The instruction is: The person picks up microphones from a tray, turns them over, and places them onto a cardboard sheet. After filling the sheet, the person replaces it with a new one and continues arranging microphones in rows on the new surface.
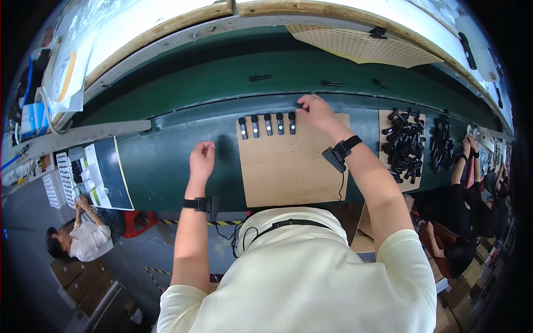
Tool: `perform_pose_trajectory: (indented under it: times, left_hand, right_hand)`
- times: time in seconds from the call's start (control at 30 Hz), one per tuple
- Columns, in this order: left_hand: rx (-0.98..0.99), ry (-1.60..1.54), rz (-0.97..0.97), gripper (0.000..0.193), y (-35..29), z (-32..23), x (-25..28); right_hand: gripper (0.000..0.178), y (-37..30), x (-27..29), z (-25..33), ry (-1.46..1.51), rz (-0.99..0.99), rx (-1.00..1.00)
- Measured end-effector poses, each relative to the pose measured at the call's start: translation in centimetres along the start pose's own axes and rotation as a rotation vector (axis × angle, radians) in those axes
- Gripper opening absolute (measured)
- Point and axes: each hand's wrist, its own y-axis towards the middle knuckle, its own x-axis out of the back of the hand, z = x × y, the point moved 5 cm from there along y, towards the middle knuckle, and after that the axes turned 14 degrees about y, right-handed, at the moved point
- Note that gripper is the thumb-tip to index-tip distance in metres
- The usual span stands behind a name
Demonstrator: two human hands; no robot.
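Note:
A row of several small black clip-on microphones (267,125) with foam tips lies along the far edge of a brown cardboard sheet (277,177). My right hand (319,114) hovers just right of the last microphone (292,123). Its fingers are bent, with a small gap between thumb and forefinger and nothing visible there. Left of the cardboard, my left hand (201,161) is held above the green bench with its fingers curled together, and no object shows in it. Black wrist straps sit on both forearms.
Piles of black microphones (404,141) lie on another cardboard sheet at the right, with more (442,145) beyond. Three black pieces (331,84) rest on the far green strip. A perforated board (361,47) overhangs it. Co-workers sit at left (89,236) and right.

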Motion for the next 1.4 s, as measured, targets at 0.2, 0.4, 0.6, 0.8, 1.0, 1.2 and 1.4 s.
perform_pose_trajectory:
  times: [0.2,0.4,0.6,0.8,1.0,1.2,1.4]
  left_hand:
    - [-0.235,0.053,-0.017,0.016,8.8,-3.3,-0.4]
    - [-0.372,0.15,0.01,0.022,14.6,-8.2,-2.3]
    - [-0.441,0.269,0.08,0.027,17.6,-11.2,-4.5]
    - [-0.529,0.371,0.042,0.027,19.2,-11.6,-6.9]
    - [-0.436,0.234,0.065,0.025,20.4,-9.4,-7.8]
    - [-0.187,-0.255,0.201,0.017,15.3,-9.8,-3.6]
    - [-0.2,-0.72,0.365,0.014,0.8,-17.6,2.9]
  right_hand:
    - [0.029,3.6,4.9,-3.6,-0.214,-0.195,0.057]
    - [0.031,6.6,5.8,-7.8,-0.419,-0.197,-0.143]
    - [0.026,7.0,6.4,-8.5,-0.153,-0.046,-0.156]
    - [0.023,-0.6,9.1,-1.8,0.587,-0.03,-0.154]
    - [0.024,-13.2,9.2,2.9,1.367,-0.234,-0.31]
    - [0.023,-18.6,8.1,5.2,1.493,-0.312,-0.331]
    - [0.029,-16.8,8.3,10.6,1.078,-0.078,-0.126]
